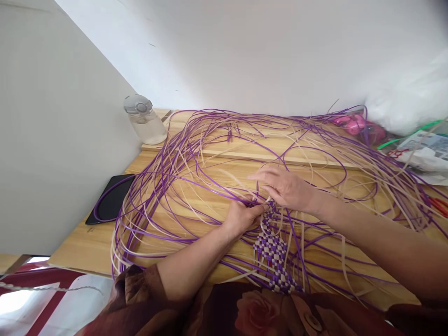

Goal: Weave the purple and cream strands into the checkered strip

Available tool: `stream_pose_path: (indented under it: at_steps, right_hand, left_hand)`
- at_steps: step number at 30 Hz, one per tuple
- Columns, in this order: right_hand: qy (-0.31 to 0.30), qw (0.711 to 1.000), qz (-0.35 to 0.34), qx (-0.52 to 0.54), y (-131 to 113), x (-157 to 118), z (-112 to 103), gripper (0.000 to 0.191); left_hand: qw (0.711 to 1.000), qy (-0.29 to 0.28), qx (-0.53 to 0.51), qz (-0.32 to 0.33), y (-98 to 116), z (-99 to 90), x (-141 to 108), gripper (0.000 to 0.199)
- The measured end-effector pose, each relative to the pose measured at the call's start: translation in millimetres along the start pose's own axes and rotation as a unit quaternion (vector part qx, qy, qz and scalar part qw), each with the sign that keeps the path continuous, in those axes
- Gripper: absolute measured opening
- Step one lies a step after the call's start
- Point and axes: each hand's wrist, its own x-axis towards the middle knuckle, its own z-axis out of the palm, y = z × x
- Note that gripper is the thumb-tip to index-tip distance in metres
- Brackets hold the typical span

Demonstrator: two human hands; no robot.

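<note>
A narrow woven piece [271, 247] in a purple and beige check lies on the table in front of me, with long loose strips running out from both sides. My left hand [243, 215] is closed at its upper left edge, thumb and fingers pinching the weave and some purple strips. Just above the top of the weave is my right hand [286, 187], fingers bent and pointing left. A beige strip [233, 179], blurred by motion, meets its fingertips, which appear to pinch it. A short purple strip end stands up below those fingers.
Purple and beige strips [168, 163] arch around the wooden table [80, 247]. A water bottle [145, 121] stands back left, near a black tablet [108, 198]. At right are a pink object [353, 123], plastic bags [409, 93] and red-handled scissors [439, 205]. A wall closes the back.
</note>
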Motion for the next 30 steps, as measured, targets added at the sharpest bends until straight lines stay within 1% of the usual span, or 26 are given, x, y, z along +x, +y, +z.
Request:
stream_pose_path:
  at_steps: [1,2,3,4,7,10,13,15,17,19,21,23,25,27,28,30]
  right_hand:
    - [-0.019,0.997,-0.072,-0.005,0.5,-1.2,-2.0,0.036]
    - [-0.037,0.992,-0.123,-0.007,0.2,-1.9,-4.4,0.036]
    - [-0.049,0.987,-0.151,-0.007,-0.7,-2.1,-7.1,0.035]
    - [-0.055,0.985,-0.164,-0.006,-2.1,-2.2,-9.8,0.033]
    - [-0.064,0.983,-0.172,-0.007,-6.9,-1.9,-15.6,0.034]
    - [-0.094,0.975,-0.196,-0.047,-7.6,-0.2,-15.7,0.038]
    - [-0.102,0.971,-0.205,-0.074,-2.1,3.2,-15.0,0.032]
    - [-0.088,0.974,-0.192,-0.082,2.5,3.9,-17.1,0.028]
    - [-0.08,0.976,-0.175,-0.1,4.9,0.7,-21.1,0.026]
    - [-0.089,0.978,-0.142,-0.126,2.5,-6.9,-24.8,0.024]
    - [-0.11,0.981,-0.077,-0.138,-5.5,-17.3,-26.4,0.023]
    - [-0.11,0.988,0.035,-0.105,-18.0,-27.8,-24.7,0.021]
    - [-0.089,0.982,0.161,-0.028,-31.6,-36.1,-19.6,0.019]
    - [-0.076,0.958,0.267,0.066,-42.7,-41.8,-11.7,0.019]
    - [-0.075,0.943,0.305,0.113,-46.8,-43.8,-7.4,0.019]
    - [-0.073,0.91,0.357,0.199,-52.1,-46.5,0.8,0.019]
  left_hand:
    - [1.0,0.006,-0.003,0.008,0.2,0.0,0.1,0.023]
    - [1.0,0.014,-0.006,0.013,0.2,0.0,0.1,0.023]
    - [1.0,0.02,-0.009,0.013,0.3,0.1,0.1,0.022]
    - [1.0,0.023,-0.011,0.008,0.4,0.3,0.0,0.022]
    - [1.0,0.019,-0.011,0.002,1.8,1.0,-0.7,0.02]
    - [1.0,0.017,-0.019,0.008,5.1,2.1,-1.7,0.024]
    - [0.999,0.013,-0.032,-0.042,9.7,3.6,-2.9,0.027]
    - [0.996,0.012,-0.05,-0.071,12.8,4.6,-3.6,0.03]
    - [0.994,0.017,-0.073,-0.085,15.1,5.5,-3.9,0.032]
    - [0.991,0.019,-0.088,-0.096,16.3,5.8,-3.8,0.034]
    - [0.99,0.017,-0.093,-0.104,16.4,5.4,-3.3,0.034]
    - [0.989,0.015,-0.098,-0.111,15.7,4.6,-2.6,0.035]
    - [0.987,0.012,-0.109,-0.117,14.6,3.5,-2.0,0.037]
    - [0.985,0.011,-0.119,-0.125,13.4,2.5,-1.6,0.039]
    - [0.984,0.012,-0.122,-0.129,12.8,2.1,-1.5,0.04]
    - [0.984,0.017,-0.118,-0.133,11.7,1.6,-1.7,0.041]
